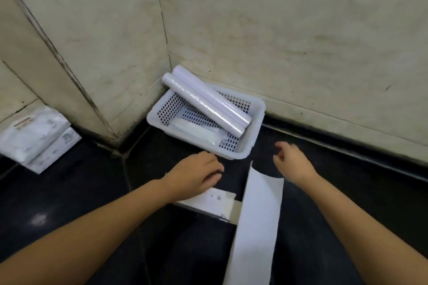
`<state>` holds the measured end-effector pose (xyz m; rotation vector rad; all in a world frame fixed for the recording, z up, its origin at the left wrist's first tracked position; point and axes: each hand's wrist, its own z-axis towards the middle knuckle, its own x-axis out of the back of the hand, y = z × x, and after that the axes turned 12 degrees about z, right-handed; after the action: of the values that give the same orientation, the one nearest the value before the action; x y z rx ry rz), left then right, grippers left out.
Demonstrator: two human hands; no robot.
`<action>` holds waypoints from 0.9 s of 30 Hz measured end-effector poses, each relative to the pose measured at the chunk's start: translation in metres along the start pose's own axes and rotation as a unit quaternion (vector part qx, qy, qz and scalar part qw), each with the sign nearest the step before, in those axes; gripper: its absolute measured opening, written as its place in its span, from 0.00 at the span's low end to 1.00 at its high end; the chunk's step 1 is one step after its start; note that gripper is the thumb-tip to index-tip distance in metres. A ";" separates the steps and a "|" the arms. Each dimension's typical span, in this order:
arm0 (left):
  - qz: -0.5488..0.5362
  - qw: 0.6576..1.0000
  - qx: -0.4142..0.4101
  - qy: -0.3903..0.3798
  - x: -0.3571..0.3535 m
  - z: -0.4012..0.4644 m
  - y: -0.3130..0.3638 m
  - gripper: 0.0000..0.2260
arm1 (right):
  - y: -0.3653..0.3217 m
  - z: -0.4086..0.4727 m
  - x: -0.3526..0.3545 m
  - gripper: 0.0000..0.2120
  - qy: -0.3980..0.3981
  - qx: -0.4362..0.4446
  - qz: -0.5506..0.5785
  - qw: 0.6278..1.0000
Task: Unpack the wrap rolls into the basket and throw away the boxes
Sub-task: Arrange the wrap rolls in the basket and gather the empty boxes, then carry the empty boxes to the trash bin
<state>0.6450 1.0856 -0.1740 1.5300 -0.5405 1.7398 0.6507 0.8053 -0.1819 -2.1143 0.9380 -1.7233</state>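
A white perforated basket [254, 120] sits on the dark counter in the wall corner. Two wrap rolls [208, 102] lie slanted in it, their far ends sticking out over the back rim. A flat white packet [196, 133] lies on the basket floor. A long white box [257, 224] lies on the counter near me, its open end pointing at the basket. A second white box [215, 201] lies flat to its left. My left hand [196, 173] hovers over that second box, fingers loosely apart and holding nothing. My right hand [291, 162] is open beside the basket's front corner.
A stack of white plastic packages [37, 139] lies on the counter at the far left against the wall. Beige tiled walls [278, 30] enclose the corner behind the basket. The dark counter [92, 192] reflects light at the lower left.
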 end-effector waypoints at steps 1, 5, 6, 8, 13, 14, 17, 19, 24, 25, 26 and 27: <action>0.005 0.998 0.011 -0.069 -0.008 -0.012 0.007 0.18 | 0.015 -0.011 -0.008 0.27 -0.024 -0.045 -0.010 0.999; 0.061 0.967 0.045 -0.244 -0.033 -0.037 0.010 0.39 | 0.043 -0.041 -0.031 0.36 -0.078 -0.185 0.032 0.979; 0.077 0.962 0.054 -0.258 -0.037 -0.041 0.008 0.41 | 0.044 -0.047 -0.035 0.35 -0.089 -0.212 0.074 0.970; 0.123 0.952 0.074 -0.269 -0.042 -0.049 0.005 0.40 | 0.046 -0.062 -0.043 0.25 -0.123 -0.231 0.123 0.957; 0.143 0.947 0.114 -0.264 -0.044 -0.055 0.015 0.28 | 0.049 -0.096 -0.053 0.08 -0.154 -0.235 0.182 0.942; 0.124 0.946 0.125 -0.273 -0.041 -0.053 0.018 0.27 | 0.048 -0.101 -0.048 0.09 -0.133 -0.230 0.215 0.940; 0.031 0.952 0.173 -0.249 -0.017 -0.040 0.030 0.28 | 0.045 -0.122 -0.013 0.12 -0.045 -0.192 0.268 0.943; -0.026 0.961 0.171 -0.215 0.000 -0.023 0.039 0.25 | 0.044 -0.137 0.017 0.13 0.011 -0.159 0.272 0.949; -0.117 0.970 0.144 -0.156 0.025 0.021 0.072 0.31 | 0.055 -0.185 0.077 0.13 0.166 -0.124 0.255 0.945; -0.117 0.971 0.136 -0.156 0.024 0.027 0.081 0.31 | 0.060 -0.198 0.084 0.14 0.192 -0.126 0.253 0.940; -0.111 0.974 0.123 -0.155 0.023 0.032 0.092 0.30 | 0.065 -0.213 0.089 0.14 0.212 -0.131 0.260 0.933; -0.104 0.976 0.109 -0.154 0.021 0.037 0.105 0.28 | 0.071 -0.229 0.095 0.14 0.232 -0.138 0.269 0.925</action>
<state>0.5894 0.9975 -0.1297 1.9550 -0.3304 1.4473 0.4199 0.7373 -0.0881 -1.3753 1.7863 -1.8807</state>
